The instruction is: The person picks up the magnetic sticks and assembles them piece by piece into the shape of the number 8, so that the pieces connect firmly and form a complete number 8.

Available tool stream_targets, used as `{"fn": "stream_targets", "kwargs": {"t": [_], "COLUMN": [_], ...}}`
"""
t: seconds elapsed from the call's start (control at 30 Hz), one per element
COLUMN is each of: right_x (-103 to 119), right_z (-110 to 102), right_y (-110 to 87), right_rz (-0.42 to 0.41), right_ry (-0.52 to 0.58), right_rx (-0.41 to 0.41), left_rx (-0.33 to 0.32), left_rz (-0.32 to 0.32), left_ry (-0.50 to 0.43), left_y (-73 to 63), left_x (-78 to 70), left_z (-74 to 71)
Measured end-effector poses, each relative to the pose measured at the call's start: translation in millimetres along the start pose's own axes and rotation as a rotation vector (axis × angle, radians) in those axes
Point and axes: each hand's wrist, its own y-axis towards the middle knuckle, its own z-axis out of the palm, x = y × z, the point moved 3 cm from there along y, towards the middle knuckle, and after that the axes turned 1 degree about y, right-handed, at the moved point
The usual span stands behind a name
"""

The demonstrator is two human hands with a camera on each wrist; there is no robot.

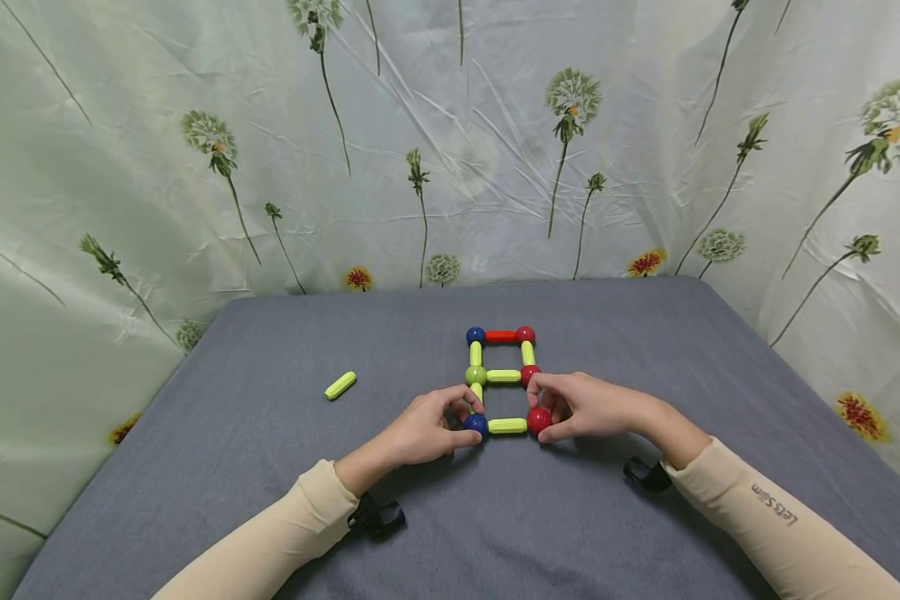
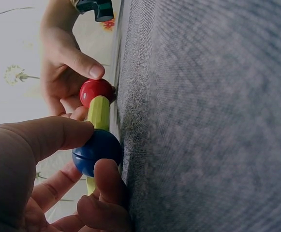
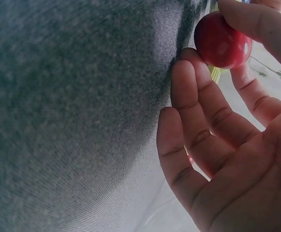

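My left hand (image 1: 423,427) pinches a blue ball (image 2: 97,152) between thumb and fingers, at the near left corner of a flat ladder-shaped frame of balls and rods. At the near right corner my right hand (image 1: 596,406) pinches a red ball (image 3: 222,41). A yellow-green rod (image 1: 507,426) joins these two balls. Farther back, a green ball (image 1: 476,376) and another red ball (image 1: 529,374) have a yellow-green rod (image 1: 503,377) between them. A dark blue ball (image 1: 476,336), a red rod (image 1: 500,337) and a red ball (image 1: 525,334) form the far side. Right-hand fingers hide part of the frame's right side.
One loose yellow-green rod (image 1: 341,385) lies left of the frame on the grey cloth-covered surface (image 1: 270,425). Behind that surface hangs a pale curtain (image 1: 465,167) printed with dandelions. Both wrists carry a black strap-on device, the left one (image 1: 377,518) close over the cloth.
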Motion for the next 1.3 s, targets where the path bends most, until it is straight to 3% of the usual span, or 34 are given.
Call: {"fn": "stream_targets", "kwargs": {"t": [1.3], "right_x": [-2.8], "right_z": [-0.6], "right_y": [-1.1], "right_rz": [-0.008], "right_ry": [0.007], "right_rx": [0.012], "left_rx": [0.015], "left_rz": [-0.003], "left_ry": [-0.001], "left_y": [0.6], "left_x": [0.2], "left_z": [-1.0]}}
